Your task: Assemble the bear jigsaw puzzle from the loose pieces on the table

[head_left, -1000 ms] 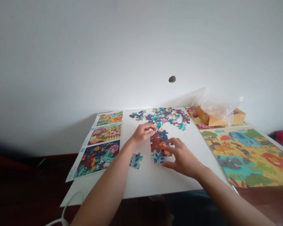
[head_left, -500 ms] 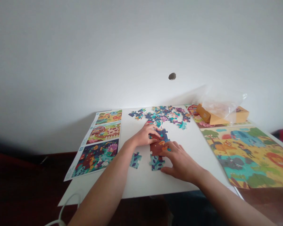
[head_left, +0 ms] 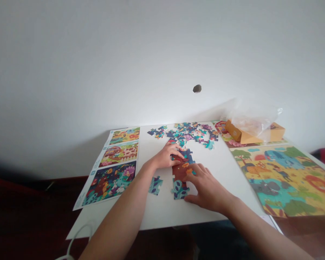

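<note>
A partly joined strip of jigsaw puzzle [head_left: 181,168], red-brown with dark blue and teal parts, lies on the white table. My left hand [head_left: 166,156] rests over its upper left side, fingers stretched across the pieces. At the strip's lower right is my right hand [head_left: 204,184], its fingertips touching the red-brown part. The right thumb is spread apart beside the teal leaf-patterned bottom piece [head_left: 180,189]. Both hands hide parts of the strip. A loose teal piece [head_left: 155,185] lies to its left, close to my left forearm.
A heap of loose puzzle pieces [head_left: 189,133] lies near the wall. To the left is a picture sheet [head_left: 112,164] with three scenes. On the right are a finished-looking animal puzzle [head_left: 287,177], a yellow box [head_left: 249,137] and a clear plastic bag [head_left: 256,117]. A white cable [head_left: 70,245] hangs lower left.
The teal bottom piece now sits lined up against the red-brown part, where a small offset showed before. My right hand has shifted slightly; my left hand stays in place.
</note>
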`<state>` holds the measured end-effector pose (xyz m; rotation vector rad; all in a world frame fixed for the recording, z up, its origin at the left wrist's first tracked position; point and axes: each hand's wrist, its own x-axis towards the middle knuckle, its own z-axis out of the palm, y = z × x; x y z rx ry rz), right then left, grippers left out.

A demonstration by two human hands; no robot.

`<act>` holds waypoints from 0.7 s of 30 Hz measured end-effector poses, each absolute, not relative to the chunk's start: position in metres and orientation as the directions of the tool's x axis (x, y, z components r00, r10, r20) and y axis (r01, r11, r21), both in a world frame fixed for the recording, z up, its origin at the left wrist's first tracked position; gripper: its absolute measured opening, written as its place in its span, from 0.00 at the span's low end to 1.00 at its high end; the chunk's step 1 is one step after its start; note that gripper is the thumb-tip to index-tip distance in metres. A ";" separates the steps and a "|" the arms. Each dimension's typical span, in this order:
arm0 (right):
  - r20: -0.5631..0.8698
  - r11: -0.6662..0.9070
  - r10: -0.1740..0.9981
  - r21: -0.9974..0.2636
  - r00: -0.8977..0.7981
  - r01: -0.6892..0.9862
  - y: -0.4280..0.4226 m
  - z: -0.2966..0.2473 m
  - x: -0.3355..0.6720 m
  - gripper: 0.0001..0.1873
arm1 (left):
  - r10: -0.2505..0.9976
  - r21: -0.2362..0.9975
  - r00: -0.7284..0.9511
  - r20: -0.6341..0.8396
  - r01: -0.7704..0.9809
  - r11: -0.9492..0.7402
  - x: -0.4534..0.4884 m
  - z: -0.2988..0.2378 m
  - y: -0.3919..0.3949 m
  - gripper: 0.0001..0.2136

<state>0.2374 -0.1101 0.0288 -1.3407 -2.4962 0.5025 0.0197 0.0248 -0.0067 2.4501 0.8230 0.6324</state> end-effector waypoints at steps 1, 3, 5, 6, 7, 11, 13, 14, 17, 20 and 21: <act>0.067 0.514 0.839 -0.420 -0.540 0.748 -0.110 0.029 0.237 0.23 | 0.648 0.566 0.712 0.269 0.428 -0.705 0.020 -0.006 0.025 0.10; 0.068 0.517 0.837 -0.421 -0.543 0.745 -0.110 0.029 0.237 0.23 | 0.652 0.566 0.709 0.268 0.432 -0.702 0.020 -0.006 0.024 0.10; 0.068 0.517 0.837 -0.423 -0.543 0.744 -0.110 0.030 0.236 0.23 | 0.654 0.565 0.709 0.265 0.436 -0.701 0.019 -0.006 0.024 0.10; 0.066 0.516 0.837 -0.425 -0.543 0.744 -0.110 0.029 0.236 0.23 | 0.654 0.563 0.709 0.263 0.438 -0.701 0.019 -0.006 0.024 0.11; 0.063 0.514 0.838 -0.426 -0.543 0.744 -0.109 0.029 0.236 0.23 | 0.653 0.562 0.710 0.263 0.438 -0.702 0.019 -0.007 0.024 0.11; 0.055 0.509 0.840 -0.421 -0.539 0.750 -0.107 0.031 0.238 0.23 | 0.652 0.554 0.714 0.256 0.445 -0.704 0.018 -0.009 0.026 0.10; 0.055 0.489 0.857 -0.404 -0.513 0.773 -0.110 0.036 0.238 0.23 | 0.650 0.544 0.718 0.247 0.452 -0.706 0.017 -0.010 0.027 0.10; 0.057 0.466 0.873 -0.393 -0.485 0.793 -0.115 0.039 0.237 0.22 | 0.651 0.538 0.720 0.241 0.460 -0.707 0.017 -0.011 0.027 0.10; 0.060 0.358 0.931 -0.360 -0.361 0.861 -0.141 0.044 0.227 0.18 | 0.656 0.526 0.724 0.214 0.480 -0.702 0.017 -0.011 0.028 0.10; -0.014 0.311 0.942 -0.344 -0.336 0.886 -0.174 0.040 0.207 0.31 | 0.655 0.526 0.725 0.214 0.479 -0.702 0.017 -0.011 0.027 0.12; -0.077 0.309 0.932 -0.342 -0.354 0.887 -0.184 0.037 0.199 0.36 | 0.653 0.525 0.725 0.218 0.477 -0.705 0.017 -0.011 0.027 0.12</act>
